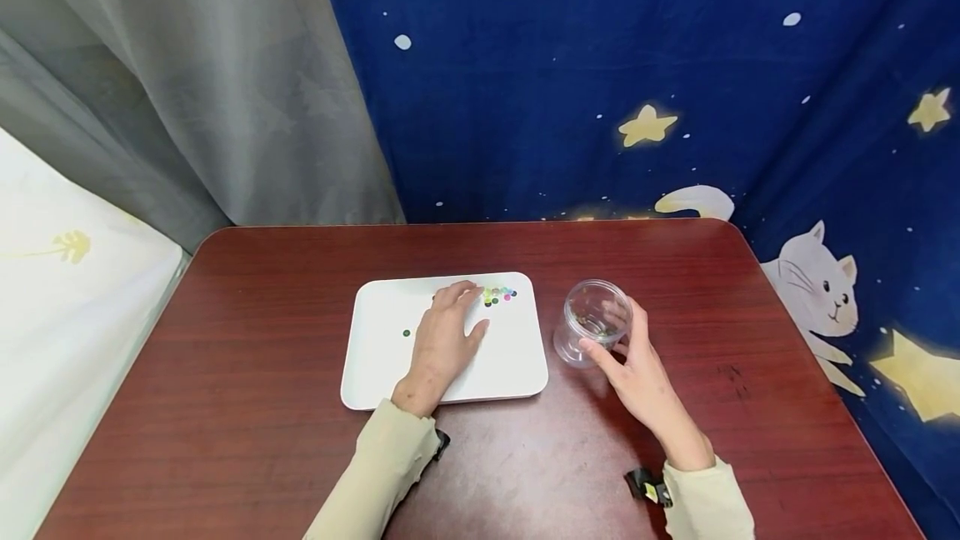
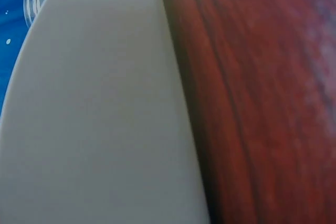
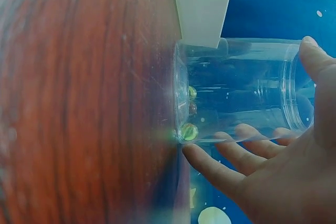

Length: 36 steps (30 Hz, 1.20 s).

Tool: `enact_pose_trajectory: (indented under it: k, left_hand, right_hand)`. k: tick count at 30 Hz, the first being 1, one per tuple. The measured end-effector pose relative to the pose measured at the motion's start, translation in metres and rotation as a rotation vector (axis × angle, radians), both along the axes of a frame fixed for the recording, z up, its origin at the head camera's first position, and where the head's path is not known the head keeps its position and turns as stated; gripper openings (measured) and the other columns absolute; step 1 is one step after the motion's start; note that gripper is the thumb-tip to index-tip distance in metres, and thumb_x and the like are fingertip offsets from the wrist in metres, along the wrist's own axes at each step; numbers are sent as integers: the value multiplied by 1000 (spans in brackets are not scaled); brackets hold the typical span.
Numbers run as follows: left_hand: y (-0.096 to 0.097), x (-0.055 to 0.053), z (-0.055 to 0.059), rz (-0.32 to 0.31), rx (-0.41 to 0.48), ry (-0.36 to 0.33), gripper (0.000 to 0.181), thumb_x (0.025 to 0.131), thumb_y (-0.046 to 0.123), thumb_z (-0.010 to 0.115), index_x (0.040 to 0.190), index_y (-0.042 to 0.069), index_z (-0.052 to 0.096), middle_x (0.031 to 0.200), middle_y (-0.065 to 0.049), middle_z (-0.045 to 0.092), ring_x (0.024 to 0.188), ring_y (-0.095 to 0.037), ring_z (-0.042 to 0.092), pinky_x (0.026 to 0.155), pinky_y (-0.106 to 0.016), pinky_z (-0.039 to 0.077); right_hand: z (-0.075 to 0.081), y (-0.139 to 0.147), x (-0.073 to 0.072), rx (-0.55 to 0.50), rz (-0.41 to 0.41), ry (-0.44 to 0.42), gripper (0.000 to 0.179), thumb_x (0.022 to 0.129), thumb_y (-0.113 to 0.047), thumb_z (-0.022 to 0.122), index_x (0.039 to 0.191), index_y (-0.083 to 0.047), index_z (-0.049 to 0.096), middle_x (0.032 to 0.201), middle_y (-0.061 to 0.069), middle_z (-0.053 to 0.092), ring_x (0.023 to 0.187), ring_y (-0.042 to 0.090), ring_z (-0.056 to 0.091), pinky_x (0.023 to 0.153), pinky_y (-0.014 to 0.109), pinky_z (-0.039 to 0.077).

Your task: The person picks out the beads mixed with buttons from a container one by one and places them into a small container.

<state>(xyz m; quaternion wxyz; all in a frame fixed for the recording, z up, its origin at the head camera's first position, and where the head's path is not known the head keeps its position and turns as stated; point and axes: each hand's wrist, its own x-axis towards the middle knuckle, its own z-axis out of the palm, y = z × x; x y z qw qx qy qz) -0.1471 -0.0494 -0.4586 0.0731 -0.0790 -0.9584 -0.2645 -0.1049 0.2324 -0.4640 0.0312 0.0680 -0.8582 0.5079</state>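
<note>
A white tray (image 1: 375, 365) lies on the table and holds a cluster of small round colourful pieces (image 1: 495, 298) near its far right corner. One dark green piece (image 1: 407, 332) sits apart on its left side. My left hand (image 1: 442, 340) reaches over the tray, fingertips right at the cluster and thumb spread away from the fingers. To the right of the tray, my right hand (image 1: 645, 377) holds a clear lidless jar (image 1: 572, 347), thumb on one side and fingers on the other. A few greenish marbles (image 3: 189, 131) rest at the jar's bottom.
The reddish-brown wooden table (image 1: 262, 457) extends around the tray and jar. Behind it hang a grey curtain (image 1: 225, 90) and a blue curtain (image 1: 525, 107) with stars and a cat.
</note>
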Motion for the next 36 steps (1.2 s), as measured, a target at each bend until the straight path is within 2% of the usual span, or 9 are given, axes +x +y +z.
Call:
enact_pose_trajectory:
  k: [7,20,31,36]
  left_hand:
    - [1,-2,-2,-15,-8,-44,53,95,24,77,143,7,62,149,-8,58,143,-28,53,111,-49,49]
    - [0,-5,-6,-19,-65,-143,64,97,33,74,151,7,53,157,-11,51,146,-30,48,113,-51,47]
    - [0,-5,-6,-22,-88,-147,64,97,33,73,151,7,52,158,-11,50,147,-30,47,112,-51,47]
    - [0,-6,-7,-47,-141,-147,63,97,33,73,151,8,52,159,-9,49,147,-29,47,110,-51,48]
  right_hand:
    - [1,1,0,-4,5,-5,81,100,-18,71,160,-11,18,156,18,44,144,39,49,104,63,48]
    - [1,1,-1,7,3,-11,81,100,-19,71,160,-13,18,156,18,44,141,39,50,105,63,49]
    - [0,1,-1,10,7,-10,81,100,-19,71,160,-10,17,157,19,43,144,40,49,105,63,49]
    - [1,1,-2,16,0,-5,82,100,-19,71,161,-10,17,157,19,44,143,37,49,105,61,49]
